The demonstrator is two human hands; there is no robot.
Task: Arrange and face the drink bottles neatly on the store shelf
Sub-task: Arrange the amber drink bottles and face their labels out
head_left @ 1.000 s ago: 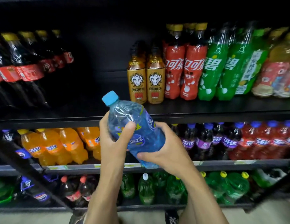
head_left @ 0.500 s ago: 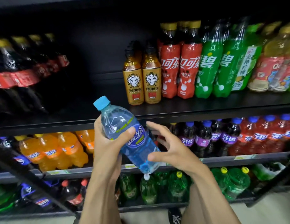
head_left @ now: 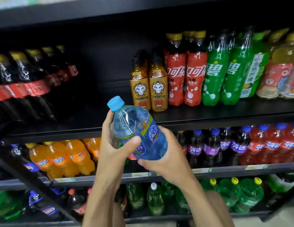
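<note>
The blue bottle [head_left: 134,128] is in the middle of the frame, tilted, with its cap up and to the left. The left hand [head_left: 113,149] wraps round its top half and the right hand [head_left: 171,163] cups its bottom. It looks smooth, so it may slip and drop. If it is pushed in too fast, it may knock over the gold bottles [head_left: 148,90] on the dark shelf [head_left: 97,118] just above.

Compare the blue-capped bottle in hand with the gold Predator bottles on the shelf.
Blue-capped bottle: clear blue, tilted, held off the shelf by left hand and right hand. Gold Predator bottles: amber-gold, dark caps, upright on the shelf, untouched. Both are capped and labelled.
</note>
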